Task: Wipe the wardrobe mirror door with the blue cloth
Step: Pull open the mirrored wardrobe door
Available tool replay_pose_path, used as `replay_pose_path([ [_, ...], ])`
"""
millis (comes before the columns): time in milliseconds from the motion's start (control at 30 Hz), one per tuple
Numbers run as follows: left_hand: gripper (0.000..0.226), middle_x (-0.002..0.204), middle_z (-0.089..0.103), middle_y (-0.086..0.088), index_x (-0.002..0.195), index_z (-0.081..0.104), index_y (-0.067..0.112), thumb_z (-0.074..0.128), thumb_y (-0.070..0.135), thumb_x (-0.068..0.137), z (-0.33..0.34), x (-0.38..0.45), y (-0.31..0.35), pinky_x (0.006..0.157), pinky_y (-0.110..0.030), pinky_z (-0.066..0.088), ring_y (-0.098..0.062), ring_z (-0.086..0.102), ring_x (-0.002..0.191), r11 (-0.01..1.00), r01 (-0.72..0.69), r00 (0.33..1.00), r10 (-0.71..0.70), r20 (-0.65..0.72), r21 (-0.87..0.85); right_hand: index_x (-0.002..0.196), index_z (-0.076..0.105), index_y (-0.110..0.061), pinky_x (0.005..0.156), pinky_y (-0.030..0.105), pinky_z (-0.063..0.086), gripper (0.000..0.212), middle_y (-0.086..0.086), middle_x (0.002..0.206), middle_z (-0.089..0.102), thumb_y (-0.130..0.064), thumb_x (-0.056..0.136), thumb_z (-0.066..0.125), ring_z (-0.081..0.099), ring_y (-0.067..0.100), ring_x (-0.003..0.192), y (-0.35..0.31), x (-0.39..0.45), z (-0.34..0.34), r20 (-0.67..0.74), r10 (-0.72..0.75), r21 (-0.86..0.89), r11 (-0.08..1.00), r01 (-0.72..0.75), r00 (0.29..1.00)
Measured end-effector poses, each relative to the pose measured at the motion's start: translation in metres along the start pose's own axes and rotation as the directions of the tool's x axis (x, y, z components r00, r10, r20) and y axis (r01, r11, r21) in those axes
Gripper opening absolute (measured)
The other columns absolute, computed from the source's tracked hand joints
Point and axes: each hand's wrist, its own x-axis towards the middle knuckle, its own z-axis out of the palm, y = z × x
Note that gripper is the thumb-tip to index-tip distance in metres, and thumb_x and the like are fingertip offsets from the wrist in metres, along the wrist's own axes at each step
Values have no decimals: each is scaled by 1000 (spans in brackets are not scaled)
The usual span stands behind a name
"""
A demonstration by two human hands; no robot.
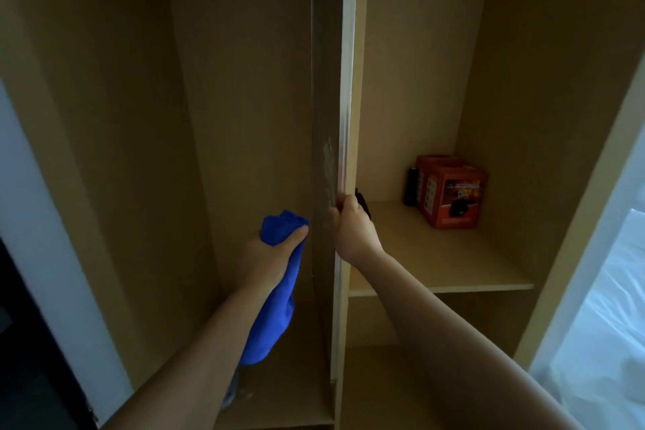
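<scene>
The wardrobe mirror door (326, 80) stands open, seen almost edge-on as a narrow vertical strip in the middle of the view, with pale smears low on its glass. My left hand (268, 260) grips the bunched blue cloth (275, 293), which hangs down past my wrist, just left of the mirror face. My right hand (350, 223) is closed around the door's front edge at about shelf height.
The left wardrobe compartment (227, 115) is dark, with a hanger barely visible at the top. On the right shelf (439, 255) stand a red box (450, 195) and a dark cylinder (412, 185). A white wall (42, 202) lies left, pale bedding (600, 325) right.
</scene>
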Motion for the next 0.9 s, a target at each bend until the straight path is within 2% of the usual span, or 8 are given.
replay_pose_path([
  [167, 33, 71, 64, -2, 75, 59, 19, 70, 50, 75, 2, -43, 4, 65, -30, 47, -19, 63, 71, 999, 36, 999, -36, -14, -39, 129, 38, -10, 73, 34, 52, 34, 10, 118, 57, -28, 101, 36, 60, 21, 96, 2, -31, -15, 30, -45, 33, 998, 44, 999],
  [233, 35, 71, 64, -3, 76, 59, 18, 70, 51, 74, 1, -60, 4, 67, -31, 48, -19, 63, 70, 998, 38, 999, -39, -27, -54, 130, 38, -11, 73, 31, 49, 34, 8, 119, 56, -28, 101, 36, 58, 21, 99, 3, -46, -21, 40, -56, 45, 998, 54, 998],
  [300, 34, 73, 64, -2, 76, 59, 19, 71, 51, 73, 0, -76, 4, 70, -32, 49, -19, 63, 72, 998, 47, 998, -49, -39, -51, 127, 39, -12, 74, 33, 50, 32, 8, 116, 57, -29, 100, 36, 59, 22, 98, 3, -60, -27, 50, -64, 61, 996, 61, 997],
  [433, 32, 72, 64, -3, 75, 58, 20, 69, 49, 76, -1, -107, 2, 64, -28, 47, -17, 63, 70, 998, 35, 998, -37, -52, -50, 123, 39, -12, 69, 33, 52, 29, 8, 108, 59, -30, 100, 36, 60, 22, 91, 2, -86, -37, 70, -67, 77, 995, 62, 995],
  [533, 34, 75, 65, -4, 76, 57, 20, 68, 52, 75, -2, -124, 2, 71, -33, 50, -20, 64, 74, 998, 38, 998, -41, -57, -42, 124, 39, -13, 68, 32, 50, 30, 7, 109, 58, -30, 100, 36, 59, 20, 91, 1, -102, -43, 66, -66, 96, 994, 60, 996],
  [700, 36, 75, 66, -3, 76, 58, 21, 69, 55, 72, -11, -142, 8, 73, -34, 52, -20, 64, 73, 998, 27, 998, -30, -54, -51, 128, 38, -14, 61, 23, 43, 33, 6, 113, 57, -31, 101, 35, 56, 15, 87, -3, -125, -50, 67, -61, 116, 992, 53, 996],
  [800, 36, 77, 65, -1, 76, 57, 23, 70, 56, 71, -20, -149, 13, 75, -33, 51, -19, 64, 74, 999, 14, 999, -16, -28, -51, 128, 39, -14, 69, 28, 48, 32, 5, 116, 56, -31, 100, 36, 58, 18, 94, -4, -138, -51, 37, -78, 99, 992, 74, 996],
  [900, 37, 80, 66, -2, 78, 58, 22, 71, 56, 69, -30, -153, 14, 77, -35, 52, -21, 64, 77, 998, 25, 1000, -25, -5, -56, 124, 41, -16, 72, 33, 55, 28, 4, 112, 59, -30, 100, 37, 61, 17, 89, -4, -149, -50, 26, -63, 121, 991, 59, 998],
])
